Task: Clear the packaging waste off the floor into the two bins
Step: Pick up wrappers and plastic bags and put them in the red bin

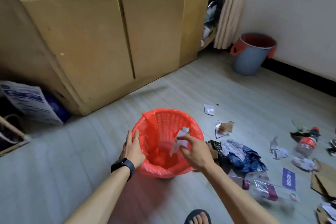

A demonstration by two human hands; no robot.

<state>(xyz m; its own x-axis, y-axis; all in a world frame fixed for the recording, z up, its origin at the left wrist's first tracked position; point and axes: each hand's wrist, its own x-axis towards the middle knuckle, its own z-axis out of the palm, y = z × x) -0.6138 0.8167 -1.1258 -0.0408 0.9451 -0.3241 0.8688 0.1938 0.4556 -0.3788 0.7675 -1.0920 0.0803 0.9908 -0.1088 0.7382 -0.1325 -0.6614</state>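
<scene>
A red mesh bin (194, 132) lined with a red plastic bag stands on the floor in front of me. My left hand (132, 148) rests against its left rim with the fingers straight. Above the bin's opening is my right hand (195, 152), index finger and thumb stretched out and apart. A white scrap of paper (179, 142) hangs blurred at those fingertips, over the inside of the bin. A second bin (251, 58), blue with a red liner, stands by the far wall. Packaging waste lies on the floor to the right.
The litter includes a crushed plastic bottle (306, 143), a dark blue crumpled bag (244, 156), white wrappers (209, 109), a brown paper bag (325, 180) and a purple card (289, 178). A wooden cabinet (101, 42) runs along the back. My sandalled foot (198, 217) is at the bottom edge.
</scene>
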